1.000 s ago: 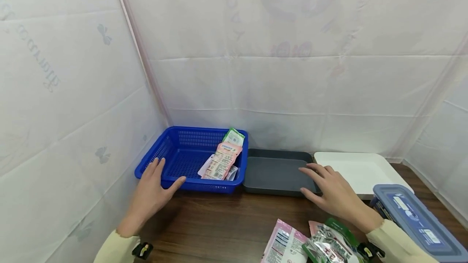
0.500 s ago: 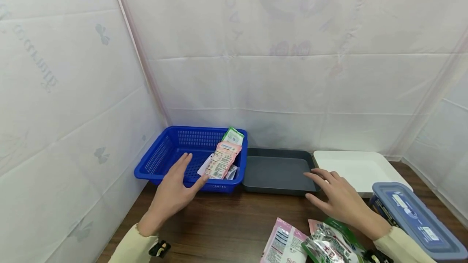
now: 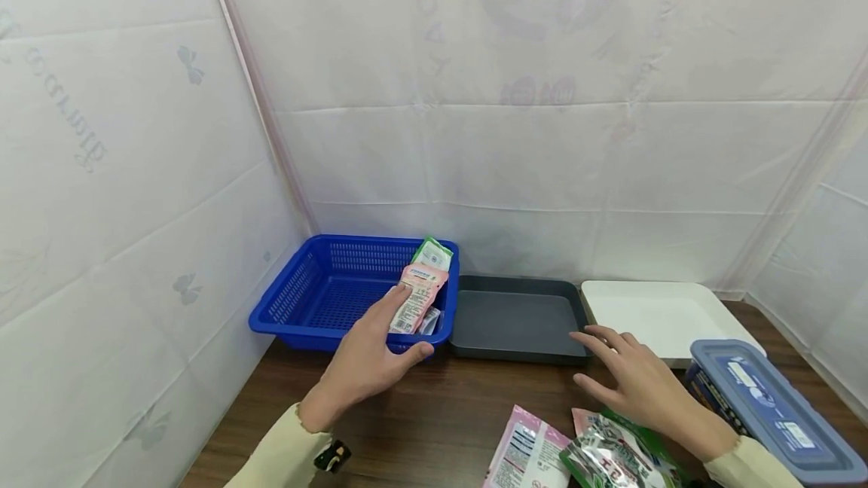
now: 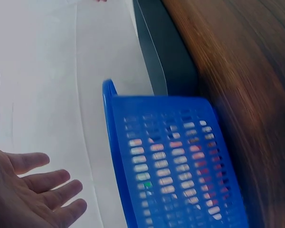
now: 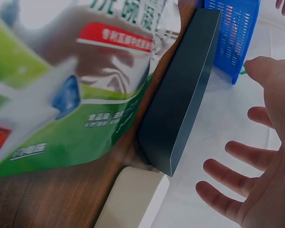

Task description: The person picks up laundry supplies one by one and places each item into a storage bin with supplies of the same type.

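Observation:
My left hand [image 3: 366, 356] hovers over the front rim of the blue basket [image 3: 291, 331], fingers extended and holding nothing. Its fingertips overlap a pink packet [image 3: 422, 294] in the head view; the left wrist view shows them above the rim. Beneath that packet lies a whitish one [image 3: 430, 320], with a green-and-white packet [image 3: 434, 254] behind. My right hand [image 3: 640, 379], relaxed and holding nothing, is above the front right corner of the dark grey tray [image 3: 518, 315]. Below its wrist lies a green-and-silver pouch [image 3: 610, 458], large in the right wrist view, beside a pink-and-white packet [image 3: 529, 450].
A white tray [image 3: 667, 315] stands right of the grey one, against the back sheet. In front of it sits a box with a blue lid [image 3: 780, 405]. White sheets [image 3: 529, 157] enclose the wooden table [image 3: 420, 428] at the back and sides.
My left hand has moved right, from the basket's left front corner to the packets' side. The right hand has shifted slightly right and toward me. The packets and trays have stayed put.

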